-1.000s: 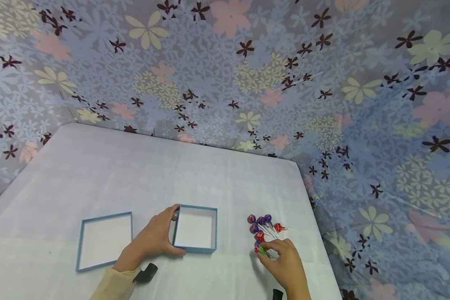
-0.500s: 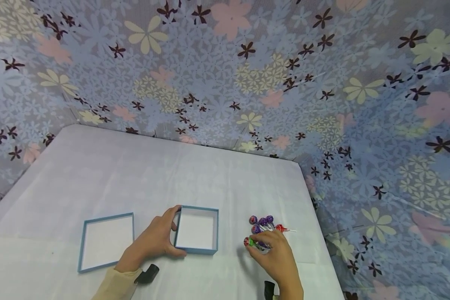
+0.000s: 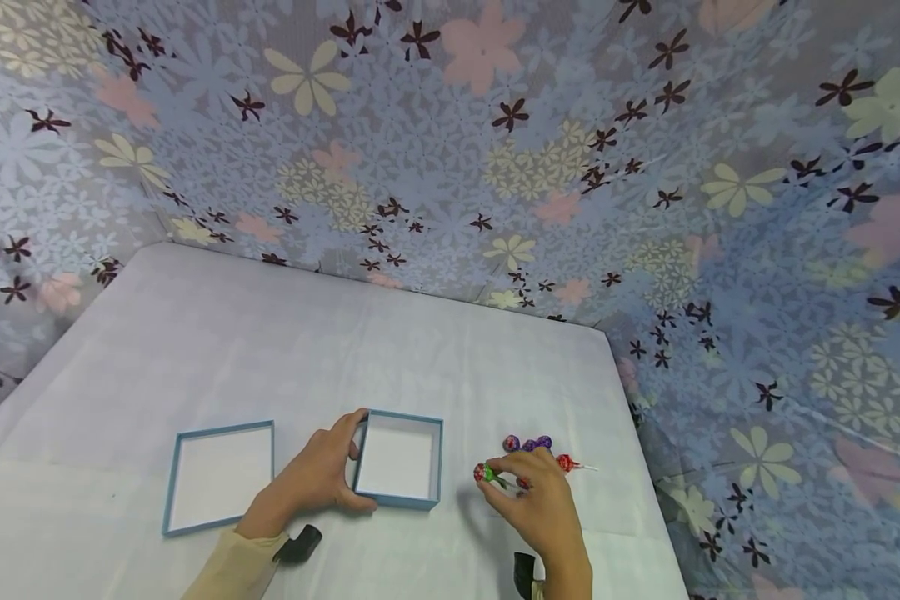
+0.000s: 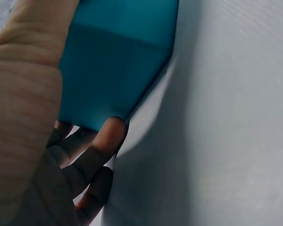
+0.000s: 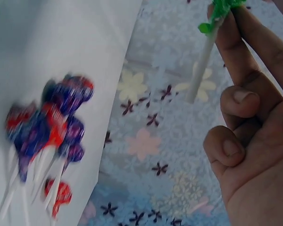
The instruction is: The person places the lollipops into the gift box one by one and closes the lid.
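Note:
My left hand grips the left side of a blue square box with a white inside, thumb at the near corner and fingers at the far one. In the left wrist view its blue wall shows, one fingertip at the corner. Above the table, my right hand pinches a lollipop with a red and green wrapper between thumb and fingers. Its white stick hangs down in the right wrist view. Beyond that hand lie several purple and red lollipops, partly hidden in the head view.
A shallow blue-edged square tray or lid, white inside, lies left of the box, beside my left forearm. One red lollipop lies at the right of the pile. The white-covered table ends against flowered cloth at the back and right.
My right hand has lifted the red and green lollipop off the pile and moved left with it, toward the box. The left hand keeps its hold on the box.

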The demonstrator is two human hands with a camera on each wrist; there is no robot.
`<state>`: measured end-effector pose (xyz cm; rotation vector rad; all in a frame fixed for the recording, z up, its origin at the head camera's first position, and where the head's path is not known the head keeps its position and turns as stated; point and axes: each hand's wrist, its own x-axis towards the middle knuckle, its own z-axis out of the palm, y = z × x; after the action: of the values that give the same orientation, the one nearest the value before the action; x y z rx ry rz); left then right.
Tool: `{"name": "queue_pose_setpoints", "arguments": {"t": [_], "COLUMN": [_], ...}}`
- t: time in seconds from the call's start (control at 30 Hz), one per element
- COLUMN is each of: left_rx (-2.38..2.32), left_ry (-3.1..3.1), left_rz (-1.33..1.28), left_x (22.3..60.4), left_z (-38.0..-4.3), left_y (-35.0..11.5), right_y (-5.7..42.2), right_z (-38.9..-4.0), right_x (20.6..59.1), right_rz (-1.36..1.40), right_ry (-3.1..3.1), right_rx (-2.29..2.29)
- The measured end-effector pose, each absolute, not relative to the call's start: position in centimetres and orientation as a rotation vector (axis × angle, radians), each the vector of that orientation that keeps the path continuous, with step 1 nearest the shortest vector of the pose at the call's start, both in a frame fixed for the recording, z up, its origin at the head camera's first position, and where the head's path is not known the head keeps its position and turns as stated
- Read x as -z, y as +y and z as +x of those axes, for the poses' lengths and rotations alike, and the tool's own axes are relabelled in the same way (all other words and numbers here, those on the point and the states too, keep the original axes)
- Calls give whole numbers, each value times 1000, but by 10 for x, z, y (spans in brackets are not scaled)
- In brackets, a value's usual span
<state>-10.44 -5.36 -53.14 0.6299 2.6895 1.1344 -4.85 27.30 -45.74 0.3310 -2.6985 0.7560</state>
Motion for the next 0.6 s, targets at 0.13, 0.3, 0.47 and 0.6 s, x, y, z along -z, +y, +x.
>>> {"name": "queue_pose_setpoints", "arguments": {"t": [0.13,0.3,0.47,0.6], "left_rx": [-1128,-1132,-1145,-1147], "left_ry": [2705,2723,2739,2755], "left_rz": [646,652,667,680], "left_x": [532,535,541,545], "left_z": [-103,-101,-98,-94], "left_y": [-53,-51,-46,-43], "right_y": [262,247,235,226], "right_z": [-56,-61,-65,-69], "right_x": [458,460,465,471], "right_rz": [433,548,663,757], "right_ry": [-2636,-2601,-2549,-2503], "right_rx": [-790,-827,-855,-871]}}
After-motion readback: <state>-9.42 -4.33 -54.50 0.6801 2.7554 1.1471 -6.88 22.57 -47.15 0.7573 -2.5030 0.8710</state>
